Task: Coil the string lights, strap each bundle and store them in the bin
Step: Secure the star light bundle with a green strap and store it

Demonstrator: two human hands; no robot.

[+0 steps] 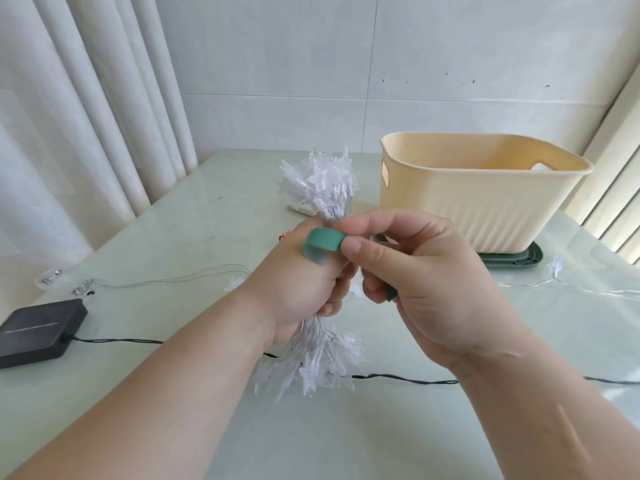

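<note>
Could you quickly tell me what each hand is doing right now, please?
Left hand: closed around the middle of the string-light bundle.
Right hand: pinching the green strap.

Light bundle (320, 188): I see clear-white star lights coiled into a sheaf. It is held upright, fanned at both ends, with my left hand (298, 282) gripping its waist above the worktop.
Strap (323, 239): green band, curled in a loop at the bundle's middle, pinched by my right hand (426, 271).
Bin (485, 202): cream ribbed tub, upright, behind and to the right.

The bundle (318, 183) is hidden mid-length — black box (41, 332) clipped at left edge.
</note>
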